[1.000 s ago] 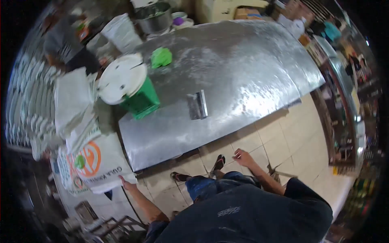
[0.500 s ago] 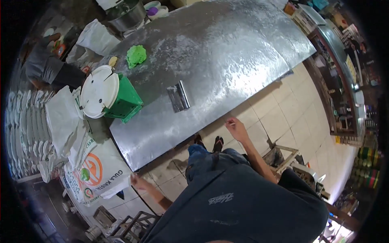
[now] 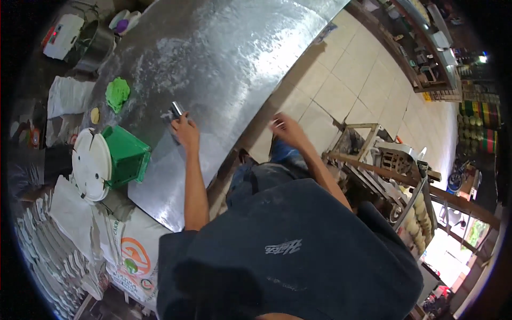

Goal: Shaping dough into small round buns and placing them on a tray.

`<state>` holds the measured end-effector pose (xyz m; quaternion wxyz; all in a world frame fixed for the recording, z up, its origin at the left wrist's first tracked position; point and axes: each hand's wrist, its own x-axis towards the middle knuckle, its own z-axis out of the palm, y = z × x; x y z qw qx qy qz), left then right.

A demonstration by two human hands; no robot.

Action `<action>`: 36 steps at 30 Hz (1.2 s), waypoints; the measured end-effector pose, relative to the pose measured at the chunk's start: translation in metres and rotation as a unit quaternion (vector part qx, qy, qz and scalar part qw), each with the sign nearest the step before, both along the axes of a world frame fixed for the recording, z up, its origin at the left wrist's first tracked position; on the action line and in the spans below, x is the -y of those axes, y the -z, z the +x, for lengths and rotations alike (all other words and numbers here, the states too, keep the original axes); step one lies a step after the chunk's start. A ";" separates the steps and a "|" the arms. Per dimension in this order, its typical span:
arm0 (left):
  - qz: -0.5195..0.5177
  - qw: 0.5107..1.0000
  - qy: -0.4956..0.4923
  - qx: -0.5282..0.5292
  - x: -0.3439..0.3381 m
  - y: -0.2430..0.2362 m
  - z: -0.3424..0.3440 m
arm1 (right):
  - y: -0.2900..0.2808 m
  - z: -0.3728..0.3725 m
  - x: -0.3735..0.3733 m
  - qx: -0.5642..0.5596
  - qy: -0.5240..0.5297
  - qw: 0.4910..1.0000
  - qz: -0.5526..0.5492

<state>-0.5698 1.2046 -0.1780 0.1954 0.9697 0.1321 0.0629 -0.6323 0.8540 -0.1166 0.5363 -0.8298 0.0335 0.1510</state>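
Observation:
My left hand (image 3: 185, 132) reaches over the metal table, its fingers closed on the tube-shaped handle of a shiny metal dough scraper (image 3: 176, 110). The hand covers much of the scraper's blade. My right hand (image 3: 288, 130) hangs in the air beyond the table's edge, above the floor, with curled fingers. A small pale spot shows at its fingertips, too small to make out. A lump of bright green dough (image 3: 117, 94) lies on the table farther left, apart from both hands.
The floury metal table (image 3: 213, 69) runs diagonally. A green scale with a round white pan (image 3: 92, 165) stands at its left, near a small yellowish lump (image 3: 95, 116). White sacks (image 3: 133, 250) lie lower left. A wooden-framed rack (image 3: 368, 154) stands at right.
My left hand has risen from beside the table and taken hold of the dough scraper. The view has turned, so the table and scale appear farther left. My right hand stays off the table.

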 end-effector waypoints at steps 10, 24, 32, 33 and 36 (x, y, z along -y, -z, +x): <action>0.061 0.988 -0.115 0.078 0.021 -0.035 -0.056 | 0.025 -0.024 0.167 -0.093 0.174 0.969 -0.150; -0.115 0.811 -0.573 -0.031 0.321 0.106 -0.306 | 0.040 0.206 0.385 -0.050 -0.151 0.952 -0.260; -0.470 0.603 -0.642 0.053 0.347 0.083 -0.405 | 0.083 0.281 0.312 0.003 -0.144 0.972 -0.187; -0.489 0.607 -0.609 0.146 0.336 0.071 -0.409 | 0.093 0.279 0.292 0.019 -0.180 0.975 -0.131; -0.265 0.766 -0.581 -0.072 0.293 0.033 -0.406 | 0.120 0.254 0.252 0.025 -0.260 0.965 -0.019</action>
